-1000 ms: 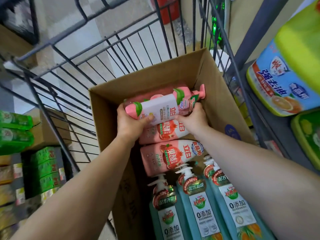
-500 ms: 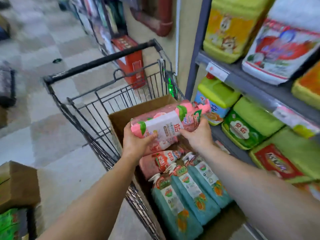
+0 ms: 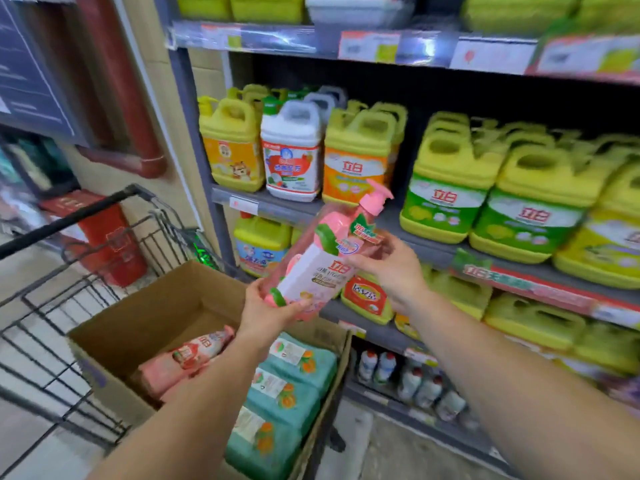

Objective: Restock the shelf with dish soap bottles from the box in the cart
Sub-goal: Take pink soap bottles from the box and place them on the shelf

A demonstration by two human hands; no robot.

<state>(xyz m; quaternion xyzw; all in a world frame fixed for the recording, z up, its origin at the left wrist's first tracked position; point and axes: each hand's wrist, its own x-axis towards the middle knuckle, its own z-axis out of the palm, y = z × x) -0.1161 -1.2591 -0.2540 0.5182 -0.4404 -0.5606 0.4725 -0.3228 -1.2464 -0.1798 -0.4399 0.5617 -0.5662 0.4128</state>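
Note:
A pink pump bottle of dish soap [image 3: 322,258] with a white label is held tilted in front of the shelf, pump end up and to the right. My left hand [image 3: 268,311] grips its base from below. My right hand [image 3: 393,268] holds its upper body near the neck. Below, a cardboard box [image 3: 145,320] sits in the wire cart [image 3: 69,299]. It holds more pink bottles [image 3: 187,358] lying down and several teal pump bottles [image 3: 287,389]. The shelf [image 3: 429,247] stands to the right, full of jugs.
Yellow jugs [image 3: 446,188] and a white jug [image 3: 292,150] fill the middle shelf level. More yellow jugs sit on the level below, and small bottles [image 3: 408,379] stand on the lowest one. A red pipe [image 3: 117,84] runs down the wall at left.
Both hands have lifted the pink bottle out of the box, up and right toward the shelf, tilting its pump end upward. The view swung from the cart to the shelf.

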